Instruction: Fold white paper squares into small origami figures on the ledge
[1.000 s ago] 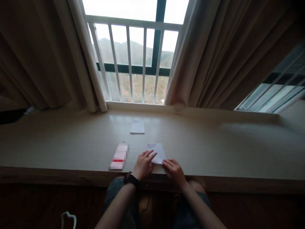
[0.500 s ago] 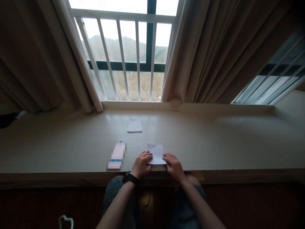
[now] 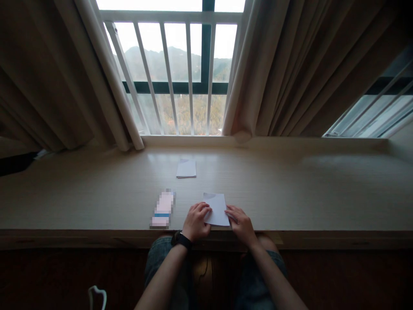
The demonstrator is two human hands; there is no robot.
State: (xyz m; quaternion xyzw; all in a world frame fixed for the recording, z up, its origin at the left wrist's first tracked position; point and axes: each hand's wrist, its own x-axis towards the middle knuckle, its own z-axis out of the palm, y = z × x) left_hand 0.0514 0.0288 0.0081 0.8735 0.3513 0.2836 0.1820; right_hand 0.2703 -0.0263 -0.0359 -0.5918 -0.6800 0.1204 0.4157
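Note:
A small white sheet of paper [image 3: 217, 211], squarish and seemingly folded, lies near the front edge of the table in the head view. My left hand [image 3: 197, 220], with a dark watch on the wrist, grips its left side, fingers on top and thumb by the lower corner. At the right edge, my right hand [image 3: 240, 223] holds the paper between bent fingers and thumb. The undersides of both thumbs are hidden. Farther back lies a second piece of white paper [image 3: 186, 168], which looks folded or stacked, apart from both hands.
Left of my hands lies a phone [image 3: 163, 209] with a blurred-out screen, close to the front edge. The pale table [image 3: 290, 193] runs along a barred window [image 3: 180, 73] between brown curtains [image 3: 274, 64]. A dark object [image 3: 17, 163] sits at the far left.
The view has shifted slightly. The paper's front edge sits a little nearer the table edge and tilts slightly. Both hands stay at its sides; the other paper and phone lie still.

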